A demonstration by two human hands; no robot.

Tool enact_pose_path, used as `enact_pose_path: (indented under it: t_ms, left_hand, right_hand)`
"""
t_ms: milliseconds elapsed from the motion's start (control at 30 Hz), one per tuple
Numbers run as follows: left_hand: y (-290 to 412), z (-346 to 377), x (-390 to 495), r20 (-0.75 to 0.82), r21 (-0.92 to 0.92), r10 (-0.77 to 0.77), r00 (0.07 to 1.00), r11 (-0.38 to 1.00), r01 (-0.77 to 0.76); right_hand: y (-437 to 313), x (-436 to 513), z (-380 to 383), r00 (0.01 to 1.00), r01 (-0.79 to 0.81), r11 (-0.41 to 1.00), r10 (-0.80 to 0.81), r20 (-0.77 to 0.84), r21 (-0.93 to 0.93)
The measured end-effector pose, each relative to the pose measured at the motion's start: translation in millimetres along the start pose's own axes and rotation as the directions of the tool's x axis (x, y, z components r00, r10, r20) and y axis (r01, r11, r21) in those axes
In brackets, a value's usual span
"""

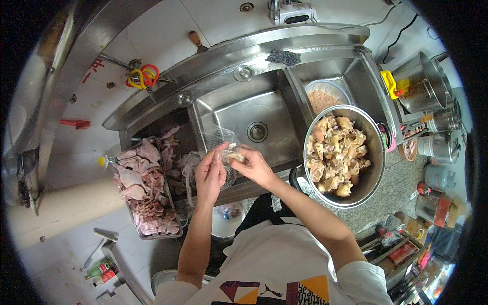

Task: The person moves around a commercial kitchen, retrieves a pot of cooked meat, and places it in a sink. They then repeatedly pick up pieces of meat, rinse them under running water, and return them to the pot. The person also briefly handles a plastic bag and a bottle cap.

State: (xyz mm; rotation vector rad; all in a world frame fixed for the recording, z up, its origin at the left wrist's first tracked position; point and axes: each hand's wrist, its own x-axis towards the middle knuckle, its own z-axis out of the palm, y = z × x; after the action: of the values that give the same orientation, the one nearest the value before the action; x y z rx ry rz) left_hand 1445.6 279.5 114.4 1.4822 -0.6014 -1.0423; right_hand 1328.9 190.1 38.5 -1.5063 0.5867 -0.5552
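Note:
Over the front edge of a steel sink (244,110), my left hand (211,171) pinches a translucent mesh bag (223,136). Its netting spreads above and below my fingers, and a loose whitish part hangs to the left. My right hand (253,166) holds a pale, lumpy piece (233,155) against the mesh; whether it is bone or bunched netting I cannot tell. To the right of my hands stands a large steel pot (375,187) holding many yellowish bone pieces (337,152). On the left, raw meat and skin (143,179) heap up in a clear tray (156,235).
A colander (345,91) with pinkish shreds sits in the right basin, partly behind the pot. Steel wool (283,57) lies on the back ledge. Scissors with red and yellow handles (143,77) hang at the tap. Below the sink edge is a white bucket (228,227).

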Motion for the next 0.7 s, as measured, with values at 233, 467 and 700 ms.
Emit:
enact_pose_path:
  t_ms: [233, 467, 700]
  left_hand:
    - [-1.6, -15.6, 6.5, -0.037, 0.385, 0.152, 0.988, 0.914, -0.126]
    - [-1.9, -15.8, 27.4, 0.044, 0.004, 0.030, 0.999, 1.000, -0.030]
    - [2.3, -13.7, 25.4, 0.051, 0.327, -0.010, 0.999, 0.945, -0.008]
  right_hand:
    - [0.8, -6.1, -12.2, 0.994, 0.039, 0.999, -0.039, -0.100, -0.002]
    - [-0.1, -1.4, -2.6, 1.000, 0.006, 0.998, -0.006, -0.006, 0.068]
    - [0.8, 12.5, 1.2, 0.913, -0.391, 0.831, 0.296, 0.282, 0.395]
